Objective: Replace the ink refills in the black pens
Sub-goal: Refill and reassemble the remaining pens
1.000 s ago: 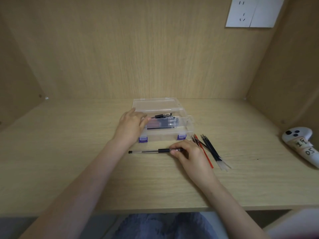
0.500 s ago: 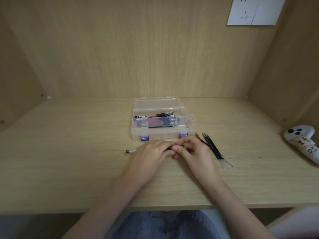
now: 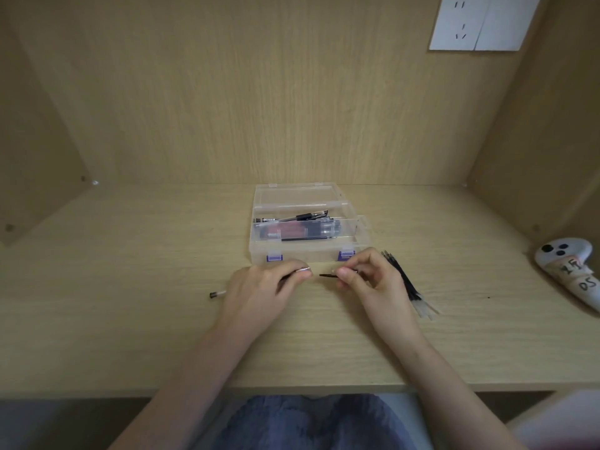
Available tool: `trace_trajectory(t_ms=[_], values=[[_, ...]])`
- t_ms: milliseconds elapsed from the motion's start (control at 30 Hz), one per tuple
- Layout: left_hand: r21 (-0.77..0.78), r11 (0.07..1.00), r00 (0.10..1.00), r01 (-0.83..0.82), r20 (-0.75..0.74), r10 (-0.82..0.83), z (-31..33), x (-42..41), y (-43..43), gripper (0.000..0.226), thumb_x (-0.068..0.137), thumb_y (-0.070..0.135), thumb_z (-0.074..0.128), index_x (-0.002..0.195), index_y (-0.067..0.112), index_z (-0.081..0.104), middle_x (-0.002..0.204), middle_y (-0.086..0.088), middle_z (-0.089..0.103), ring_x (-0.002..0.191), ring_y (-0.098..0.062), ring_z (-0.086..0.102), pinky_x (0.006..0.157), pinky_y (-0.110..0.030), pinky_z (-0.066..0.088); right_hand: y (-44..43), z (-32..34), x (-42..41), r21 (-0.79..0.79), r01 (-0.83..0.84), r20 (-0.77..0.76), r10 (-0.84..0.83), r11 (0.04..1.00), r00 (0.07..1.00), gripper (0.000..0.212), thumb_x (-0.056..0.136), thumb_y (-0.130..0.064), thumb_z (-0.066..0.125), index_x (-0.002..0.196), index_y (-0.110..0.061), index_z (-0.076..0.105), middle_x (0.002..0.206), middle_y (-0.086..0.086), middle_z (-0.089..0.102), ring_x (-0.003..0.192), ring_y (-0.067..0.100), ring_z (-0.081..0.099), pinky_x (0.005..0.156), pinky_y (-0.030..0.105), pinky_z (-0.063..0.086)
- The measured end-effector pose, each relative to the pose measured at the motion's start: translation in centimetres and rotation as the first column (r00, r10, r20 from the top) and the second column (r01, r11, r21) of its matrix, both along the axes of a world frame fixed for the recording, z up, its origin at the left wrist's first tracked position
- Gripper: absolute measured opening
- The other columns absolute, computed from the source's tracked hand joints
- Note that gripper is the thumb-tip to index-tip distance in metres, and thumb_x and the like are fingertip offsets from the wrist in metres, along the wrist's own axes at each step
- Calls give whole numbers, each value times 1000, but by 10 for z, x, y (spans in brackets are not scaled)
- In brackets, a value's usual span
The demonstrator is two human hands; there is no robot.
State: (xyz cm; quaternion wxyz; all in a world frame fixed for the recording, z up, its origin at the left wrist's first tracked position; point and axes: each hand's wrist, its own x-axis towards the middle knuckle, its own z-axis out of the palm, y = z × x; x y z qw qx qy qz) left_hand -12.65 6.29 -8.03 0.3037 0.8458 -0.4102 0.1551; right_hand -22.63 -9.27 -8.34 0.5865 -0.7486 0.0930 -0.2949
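Pen barrel (image 3: 218, 293) gripped by curled left hand (image 3: 259, 287); right hand (image 3: 373, 284) pinches black end piece (image 3: 326, 275), held apart from the barrel.

Soft, even light — edges warped, blurry.

Pens (image 3: 305, 217) in box (image 3: 308, 254), refills (image 3: 413, 290) perhaps just beside its right corner.

L hand (image 3: 259, 287) on pen barrel (image 3: 218, 293), R hand (image 3: 373, 282) w/ black piece (image 3: 326, 275), just apart
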Motion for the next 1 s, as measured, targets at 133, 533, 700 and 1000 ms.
trace_trajectory(t_ms=[133, 533, 700, 1000], values=[[38, 998, 996, 45, -76, -42, 2, -6, 4, 32, 83, 53, 54, 107, 32, 59, 82, 13, 64, 74, -9, 61, 69, -26, 44, 0, -6, 3, -244, 34, -142, -71, 969, 987, 10, 84, -19, 68, 83, -20, 59, 80, -6, 65, 77, 1, 59, 70, 9, 40], [33, 987, 973, 156, -179, -148, -11, -2, -5, 19, 89, 25, 56, 102, 23, 42, 97, 4, 67, 92, -18, 59, 76, -35, 42, 0, -6, 2, -388, -16, -110, -29, 922, 994, 16, 82, -37, 66, 98, -36, 69, 96, -20, 61, 108, 3, 42, 93, 11, 30], [24, 983, 977, 184, -114, -181, -11, -3, -6, 15, 88, 25, 56, 97, 20, 45, 92, 4, 66, 86, -18, 61, 69, -35, 44, 3, -5, 2, -424, -45, -99, 4, 904, 995, 14, 78, -40, 70, 92, -36, 70, 87, -19, 65, 96, 4, 47, 86, 16, 34], [-36, 978, 978, 207, 13, -207, -7, -7, -2, 12, 83, 28, 65, 90, 20, 58, 87, 12, 63, 77, -7, 59, 64, -28, 48, 1, -6, 3, -422, -24, -31, 12, 906, 999, 11, 77, -25, 74, 77, -34, 69, 74, -19, 64, 83, 4, 53, 79, 13, 36]])
